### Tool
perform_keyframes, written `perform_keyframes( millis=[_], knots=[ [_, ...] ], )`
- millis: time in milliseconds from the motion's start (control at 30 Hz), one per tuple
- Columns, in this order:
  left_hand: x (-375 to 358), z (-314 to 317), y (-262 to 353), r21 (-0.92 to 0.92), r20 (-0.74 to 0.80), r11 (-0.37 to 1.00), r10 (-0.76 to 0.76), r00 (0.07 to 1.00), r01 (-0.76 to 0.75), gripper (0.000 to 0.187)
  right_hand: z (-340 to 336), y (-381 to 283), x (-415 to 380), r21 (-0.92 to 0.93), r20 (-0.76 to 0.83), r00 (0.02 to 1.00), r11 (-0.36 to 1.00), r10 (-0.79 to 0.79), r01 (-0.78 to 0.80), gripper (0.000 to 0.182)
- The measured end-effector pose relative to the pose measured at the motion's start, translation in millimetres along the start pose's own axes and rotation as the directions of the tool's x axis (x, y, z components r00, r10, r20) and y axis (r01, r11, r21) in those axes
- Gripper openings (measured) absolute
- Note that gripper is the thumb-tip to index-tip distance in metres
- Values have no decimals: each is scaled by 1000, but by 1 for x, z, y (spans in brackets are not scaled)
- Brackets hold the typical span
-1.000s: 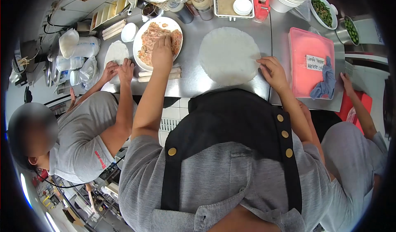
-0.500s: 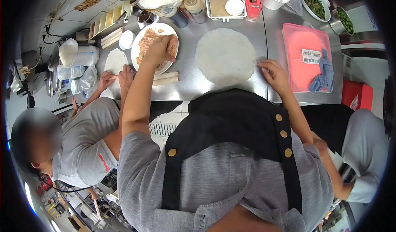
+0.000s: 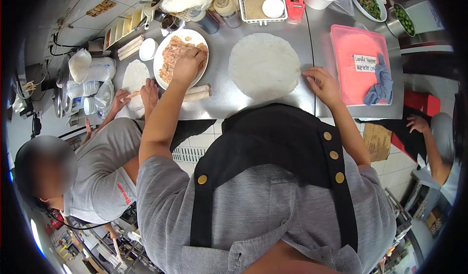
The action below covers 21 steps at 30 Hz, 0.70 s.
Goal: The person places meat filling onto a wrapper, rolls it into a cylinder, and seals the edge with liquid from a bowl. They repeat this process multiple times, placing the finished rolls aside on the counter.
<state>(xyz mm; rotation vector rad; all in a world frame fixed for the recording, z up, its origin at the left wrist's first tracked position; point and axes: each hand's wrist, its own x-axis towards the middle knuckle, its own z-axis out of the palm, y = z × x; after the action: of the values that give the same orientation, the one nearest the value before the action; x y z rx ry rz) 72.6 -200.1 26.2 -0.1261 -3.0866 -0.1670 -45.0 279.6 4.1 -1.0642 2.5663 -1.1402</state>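
My left hand (image 3: pixel 187 68) reaches into a white plate (image 3: pixel 158 71) of minced filling (image 3: pixel 171 52). Its fingers are curled down in the filling, the tips partly hidden. A round, thin white wrapper (image 3: pixel 265 67) lies flat on the steel table in front of me. By the wrapper's right edge is my right hand (image 3: pixel 322 86), its fingers slightly bent and apart, with nothing visible in them. Rolled wrappers (image 3: pixel 196 92) lie beside the plate, partly behind my left forearm.
At left a co-worker's hands (image 3: pixel 148 96) work on another wrapper (image 3: pixel 135 76) bearing filling. A pink-filled lidded container (image 3: pixel 346 84) with a blue cloth (image 3: pixel 380 84) stands right. Bottles (image 3: pixel 226 11), a white basket (image 3: pixel 258 20) and a red tape dispenser (image 3: pixel 295 3) line the back.
My left hand has shifted slightly within the filling, fingers more curled. My right hand stays near the wrapper's edge. The person at right has moved farther away.
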Motion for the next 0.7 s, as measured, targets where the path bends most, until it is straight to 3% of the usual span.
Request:
perform_keyframes(
  millis=[67,167,233,267,333,367,400,467,500,533,600,667,700],
  knots=[
    [2,-3,2,-13,-30,998,58,998,-59,25,-2,2,-2,-4,-13,1000,1000,10,-10,16],
    [7,-16,8,9,71,1000,7,997,-8,23,-3,11,-6,-12,1,1000,999,31,-31,17],
    [15,-28,11,-238,8,953,-189,982,186,22,-1,15,-9,26,-106,994,1000,-9,11,15],
    [29,-50,25,-436,275,759,-399,874,484,19,-1,15,-10,19,-102,995,1000,4,-2,15],
    [43,-41,23,-671,424,536,-290,858,513,19,2,11,-4,111,-77,991,989,105,-96,16],
    [54,-56,46,-691,517,496,-170,839,526,19,8,14,0,104,-75,991,989,109,-101,16],
    [62,-49,64,-694,517,493,-165,840,524,19,17,20,5,110,-61,996,992,69,-62,16],
    [80,-36,99,-735,581,433,6,814,521,22,28,17,14,114,-48,998,993,31,-25,16],
    [87,-11,109,-772,400,580,126,908,259,23,32,13,20,123,-44,998,992,46,-41,17],
    [90,18,119,-739,217,674,273,937,-25,24,35,10,25,133,-38,997,989,62,-57,17],
    [95,41,155,-692,232,721,261,937,-29,24,39,4,33,150,-44,994,984,98,-90,20],
    [99,46,180,-640,245,767,249,937,-36,26,37,-6,40,216,56,949,924,311,-316,26],
    [98,43,190,-576,214,806,306,928,-133,25,39,-2,40,213,54,949,925,312,-316,26]
  ],
)
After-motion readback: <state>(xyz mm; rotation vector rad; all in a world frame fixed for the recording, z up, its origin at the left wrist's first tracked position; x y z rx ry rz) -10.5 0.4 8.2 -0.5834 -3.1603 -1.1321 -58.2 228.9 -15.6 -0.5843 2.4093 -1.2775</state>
